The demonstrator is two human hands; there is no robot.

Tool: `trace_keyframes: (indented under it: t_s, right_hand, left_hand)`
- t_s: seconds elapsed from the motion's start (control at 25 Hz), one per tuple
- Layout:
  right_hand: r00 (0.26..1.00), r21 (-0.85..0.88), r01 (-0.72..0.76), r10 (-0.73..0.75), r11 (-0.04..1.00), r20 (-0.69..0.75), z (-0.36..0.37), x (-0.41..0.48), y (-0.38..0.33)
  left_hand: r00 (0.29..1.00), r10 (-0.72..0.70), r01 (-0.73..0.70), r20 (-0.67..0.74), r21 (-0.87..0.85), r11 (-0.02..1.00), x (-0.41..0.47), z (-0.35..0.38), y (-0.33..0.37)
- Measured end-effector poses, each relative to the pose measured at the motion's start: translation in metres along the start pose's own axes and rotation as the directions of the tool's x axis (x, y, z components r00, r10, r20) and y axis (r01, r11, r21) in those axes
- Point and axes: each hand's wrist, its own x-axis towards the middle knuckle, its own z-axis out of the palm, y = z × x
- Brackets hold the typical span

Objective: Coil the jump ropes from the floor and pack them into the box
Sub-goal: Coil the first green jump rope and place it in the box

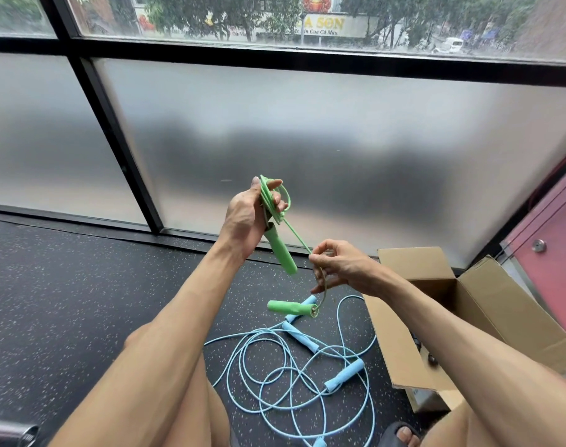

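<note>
My left hand [247,217] is raised in front of me and grips a green jump rope [275,204], with several loops of cord across its palm and one green handle [280,250] sticking out below. A stretch of cord runs down to my right hand [336,264], which pinches it. The second green handle [291,307] dangles under that hand. Light blue jump ropes [294,366] lie tangled on the floor between my knees. An open cardboard box [401,343] stands to the right.
Black speckled floor [81,285] runs up to a frosted glass wall [275,130] with dark frames. A pink wall panel [552,227] stands at the right behind the box. My sandalled foot [401,435] is near the box's front corner. A metal object [10,433] shows at bottom left.
</note>
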Motion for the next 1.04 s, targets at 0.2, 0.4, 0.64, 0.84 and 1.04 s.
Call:
trace_keyframes:
  t_s: [0.2,0.4,0.64,0.84,1.04]
  right_hand:
    - [0.997,-0.179,-0.026,0.040,0.983,0.072,0.007,-0.004,0.001]
    - [0.992,-0.275,0.071,-0.039,0.959,0.120,0.009,-0.012,-0.009]
    - [0.978,-0.290,0.207,-0.203,0.934,0.045,0.002,-0.014,-0.024]
    - [0.932,-0.371,0.307,-0.357,0.876,-0.070,-0.007,-0.012,-0.029]
    - [0.881,-0.504,0.361,-0.465,0.784,-0.092,-0.017,-0.009,-0.027]
  left_hand:
    - [0.949,0.251,-0.169,-0.192,0.365,0.916,0.003,-0.002,-0.007]
    - [0.916,0.392,-0.194,-0.086,0.759,0.621,0.003,-0.006,-0.017]
    - [0.993,0.087,-0.098,0.075,0.946,0.308,0.002,-0.010,-0.030]
    - [0.947,-0.306,-0.002,0.101,0.952,0.308,-0.007,0.003,-0.038]
    - [0.911,-0.402,0.124,0.088,0.873,0.473,-0.013,0.018,-0.031]
